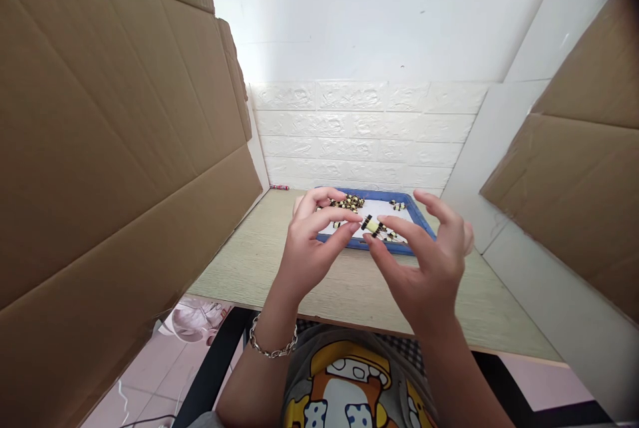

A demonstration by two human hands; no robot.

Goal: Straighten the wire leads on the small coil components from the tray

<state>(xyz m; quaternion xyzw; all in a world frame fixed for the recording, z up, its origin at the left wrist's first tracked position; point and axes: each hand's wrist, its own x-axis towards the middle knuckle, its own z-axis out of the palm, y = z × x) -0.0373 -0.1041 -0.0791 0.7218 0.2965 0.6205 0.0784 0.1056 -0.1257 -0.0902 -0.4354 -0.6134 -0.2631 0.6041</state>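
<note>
A small transformer coil (373, 226), with a yellow-wrapped middle and black pinned ends, is held up in front of me above the tray. My right hand (424, 258) pinches its right end between thumb and forefinger, the other fingers raised. At the opposite black end, my left hand (315, 245) has its thumb and forefinger closed at the pins; the fine contact there is too small to make out. Behind my hands lies a blue-rimmed tray (388, 193) with a white bottom. A heap of similar coils (352, 202) fills its left part, partly covered by my left hand.
A few coils (398, 205) lie at the tray's back right, others (392, 236) near its front. Cardboard (124, 115) walls the left side, more cardboard (574, 128) the right. A red marker-like stick (279, 187) lies at the table's (239, 248) back left, against the white brick-patterned wall (349, 125).
</note>
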